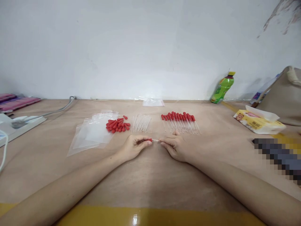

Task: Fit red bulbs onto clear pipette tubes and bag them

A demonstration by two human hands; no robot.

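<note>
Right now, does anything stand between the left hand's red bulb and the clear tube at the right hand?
Nothing visible does. The left hand pinches the red bulb, the right hand holds the clear tube, and bulb and tube appear to meet between the hands.

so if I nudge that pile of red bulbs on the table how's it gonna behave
The pile of red bulbs would probably scatter, since they lie loosely heaped. Each may roll in a curve, being rounded and wider at one end. They're likely light, each far smaller than the left hand.
</note>
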